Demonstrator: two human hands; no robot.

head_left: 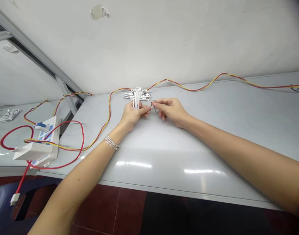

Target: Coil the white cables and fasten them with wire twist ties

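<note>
White coiled cable [137, 96] in left hand [133, 116], dark wire loop [153, 103] in right hand [170, 111]

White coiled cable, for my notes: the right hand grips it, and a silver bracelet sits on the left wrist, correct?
No: in the head view the left hand grips the white coiled cable. The silver bracelet is on the left wrist, as you said.

A small wiring workshop, plain and utilitarian
A white laminate surface [188, 140] on a grey metal frame [64, 94] runs along a chipped white wall [149, 42]. Red-and-yellow twin wire [186, 87], coiled white cables [137, 95] and a white plastic socket box [47, 137] lie on it, above a dark red tiled floor [97, 209].
</note>
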